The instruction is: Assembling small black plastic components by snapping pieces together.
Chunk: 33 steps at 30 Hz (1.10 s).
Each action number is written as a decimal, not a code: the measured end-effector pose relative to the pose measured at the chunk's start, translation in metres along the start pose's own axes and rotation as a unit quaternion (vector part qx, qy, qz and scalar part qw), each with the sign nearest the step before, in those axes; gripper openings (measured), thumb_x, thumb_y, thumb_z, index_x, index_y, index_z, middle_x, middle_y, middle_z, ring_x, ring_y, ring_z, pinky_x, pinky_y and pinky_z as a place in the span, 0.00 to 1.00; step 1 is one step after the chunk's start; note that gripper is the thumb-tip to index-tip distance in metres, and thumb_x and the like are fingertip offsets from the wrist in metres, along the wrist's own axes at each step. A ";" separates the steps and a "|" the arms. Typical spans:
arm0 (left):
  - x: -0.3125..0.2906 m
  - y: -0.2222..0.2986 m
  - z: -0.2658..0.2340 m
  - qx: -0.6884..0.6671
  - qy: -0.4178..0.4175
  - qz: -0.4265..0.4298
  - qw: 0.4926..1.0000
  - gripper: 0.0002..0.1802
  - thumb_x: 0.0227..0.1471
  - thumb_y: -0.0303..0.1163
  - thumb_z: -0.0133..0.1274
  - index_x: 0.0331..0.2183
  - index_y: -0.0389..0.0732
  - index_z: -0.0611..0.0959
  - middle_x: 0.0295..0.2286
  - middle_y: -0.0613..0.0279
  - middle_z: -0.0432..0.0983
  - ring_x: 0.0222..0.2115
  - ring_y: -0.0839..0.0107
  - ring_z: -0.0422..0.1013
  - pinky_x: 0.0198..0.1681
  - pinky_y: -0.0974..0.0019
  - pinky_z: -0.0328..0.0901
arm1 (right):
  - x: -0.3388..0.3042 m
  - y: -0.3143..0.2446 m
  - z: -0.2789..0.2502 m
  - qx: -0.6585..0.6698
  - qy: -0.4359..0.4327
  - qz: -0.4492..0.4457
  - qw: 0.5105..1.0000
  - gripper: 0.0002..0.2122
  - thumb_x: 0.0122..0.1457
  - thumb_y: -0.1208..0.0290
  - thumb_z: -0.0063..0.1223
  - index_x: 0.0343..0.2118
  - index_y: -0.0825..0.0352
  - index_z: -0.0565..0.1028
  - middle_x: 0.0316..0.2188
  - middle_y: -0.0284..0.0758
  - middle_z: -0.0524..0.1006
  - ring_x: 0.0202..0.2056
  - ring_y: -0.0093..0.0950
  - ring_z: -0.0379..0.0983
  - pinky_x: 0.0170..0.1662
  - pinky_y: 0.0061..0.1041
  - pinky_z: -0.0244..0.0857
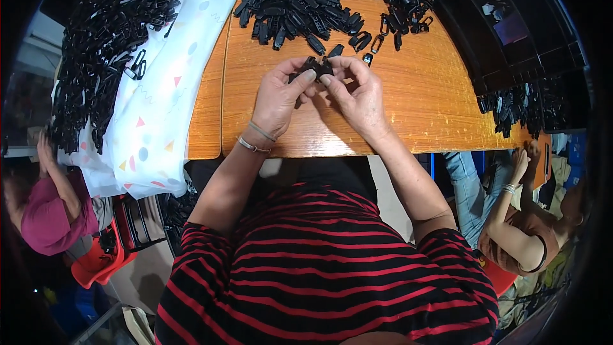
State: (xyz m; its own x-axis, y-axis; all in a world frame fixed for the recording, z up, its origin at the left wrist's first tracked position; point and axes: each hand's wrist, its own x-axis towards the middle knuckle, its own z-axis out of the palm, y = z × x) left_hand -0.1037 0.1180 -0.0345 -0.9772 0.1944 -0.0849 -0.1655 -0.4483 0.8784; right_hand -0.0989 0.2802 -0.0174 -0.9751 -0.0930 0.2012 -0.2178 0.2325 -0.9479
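Observation:
Over the wooden table, my left hand [278,97] and my right hand [357,92] meet in front of me. Thumbs and fingers pinch a small black plastic part [314,66] between them. Whether it is one piece or two pressed together is hard to tell, since the fingertips cover much of it. Just beyond my fingers lie several loose black pieces, among them an open oblong frame [377,43] and a solid oval piece [336,50]. Farther back spreads a big heap of similar black plastic parts [300,0].
Another black heap [115,45] covers a patterned white plastic sheet [156,99] at left. A black bin [511,32] stands on the right, with more parts [511,115] beside it. Co-workers sit at both sides: one purple sleeve [54,217], one brown top [520,230].

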 end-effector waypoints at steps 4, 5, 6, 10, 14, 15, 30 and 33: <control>-0.003 0.006 0.003 0.056 0.000 0.010 0.998 0.15 0.54 0.27 0.55 0.44 0.35 0.77 0.26 0.69 0.75 0.23 0.85 0.68 0.24 0.82 0.62 | 0.001 -0.007 -0.001 -0.111 0.030 -0.091 0.989 0.12 0.51 0.79 0.61 0.40 0.71 0.75 0.29 0.33 0.73 0.29 0.22 0.73 0.31 0.20 0.69; -0.004 0.007 0.005 0.077 0.003 0.023 0.997 0.15 0.54 0.27 0.55 0.44 0.34 0.77 0.26 0.68 0.75 0.24 0.85 0.68 0.25 0.82 0.63 | 0.002 -0.007 -0.001 -0.128 0.036 -0.123 0.984 0.12 0.49 0.78 0.62 0.38 0.69 0.76 0.27 0.35 0.73 0.26 0.27 0.73 0.30 0.23 0.67; -0.004 0.008 0.006 0.098 0.006 0.037 0.994 0.15 0.54 0.26 0.54 0.44 0.34 0.77 0.27 0.68 0.76 0.24 0.85 0.69 0.25 0.81 0.63 | 0.002 -0.007 -0.001 -0.128 0.037 -0.123 0.983 0.12 0.49 0.78 0.62 0.38 0.69 0.76 0.27 0.35 0.73 0.26 0.27 0.73 0.30 0.23 0.67; -0.007 0.007 0.003 0.107 0.005 0.056 0.993 0.14 0.54 0.25 0.54 0.44 0.34 0.78 0.28 0.68 0.76 0.24 0.85 0.69 0.25 0.82 0.64 | 0.002 -0.010 -0.001 -0.130 0.032 -0.161 0.978 0.11 0.49 0.78 0.62 0.37 0.68 0.77 0.28 0.36 0.73 0.26 0.28 0.73 0.29 0.24 0.67; -0.010 0.004 0.002 0.107 -0.013 0.059 0.992 0.14 0.55 0.27 0.53 0.44 0.35 0.79 0.28 0.69 0.75 0.22 0.87 0.66 0.24 0.83 0.62 | -0.001 -0.004 -0.001 -0.140 0.016 -0.154 0.978 0.12 0.49 0.80 0.62 0.39 0.68 0.77 0.28 0.34 0.71 0.27 0.23 0.71 0.29 0.20 0.67; -0.013 0.004 0.003 0.093 -0.018 0.053 0.994 0.14 0.56 0.28 0.53 0.44 0.35 0.79 0.28 0.70 0.74 0.21 0.87 0.66 0.23 0.83 0.62 | -0.003 -0.005 -0.001 -0.141 0.017 -0.154 0.978 0.12 0.49 0.80 0.62 0.39 0.68 0.77 0.28 0.34 0.71 0.27 0.23 0.71 0.29 0.20 0.67; -0.038 0.026 -0.003 0.123 -0.107 0.074 0.984 0.17 0.64 0.40 0.40 0.32 0.37 0.75 0.26 0.67 0.72 0.26 0.82 0.66 0.30 0.78 0.61 | -0.038 -0.027 0.043 -0.133 0.011 -0.124 0.983 0.22 0.49 0.70 0.63 0.47 0.67 0.68 0.30 0.43 0.75 0.29 0.40 0.75 0.31 0.33 0.69; -0.051 0.033 -0.017 0.136 -0.065 0.029 0.988 0.16 0.64 0.38 0.40 0.31 0.37 0.75 0.24 0.66 0.71 0.23 0.81 0.66 0.28 0.77 0.61 | -0.043 -0.025 0.064 -0.101 -0.028 -0.070 0.992 0.20 0.50 0.68 0.62 0.44 0.68 0.68 0.28 0.43 0.74 0.28 0.41 0.74 0.30 0.33 0.67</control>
State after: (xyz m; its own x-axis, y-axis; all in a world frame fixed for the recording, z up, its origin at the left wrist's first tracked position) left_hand -0.0620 0.0783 -0.0098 -0.9558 0.2936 0.0156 -0.0502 -0.2153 0.9753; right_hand -0.0487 0.2161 -0.0184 -0.9324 -0.1910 0.3069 -0.3595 0.4021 -0.8420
